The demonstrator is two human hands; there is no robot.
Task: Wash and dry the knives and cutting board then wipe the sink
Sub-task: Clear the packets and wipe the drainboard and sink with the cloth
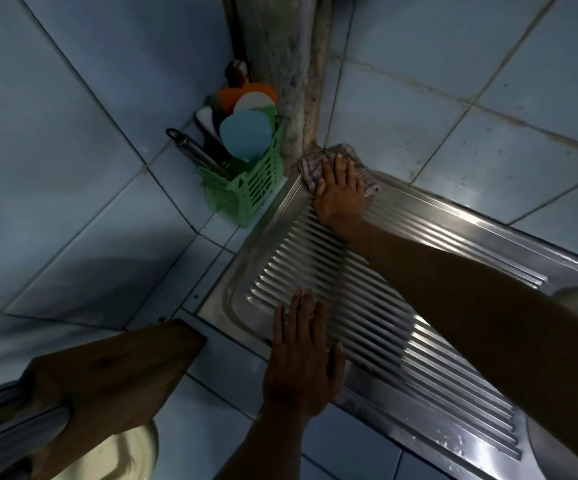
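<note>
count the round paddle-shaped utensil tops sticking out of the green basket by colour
orange round plastic paddle top: 1
white round plastic paddle top: 1
light blue round plastic paddle top: 1
total: 3, all standing in the green slotted plastic basket

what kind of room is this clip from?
Most likely a home kitchen, at the sink corner. A stainless ribbed drainboard is set into a blue tiled counter, a green utensil caddy stands in the corner, and the right hand presses a checked cloth onto the steel.
</note>
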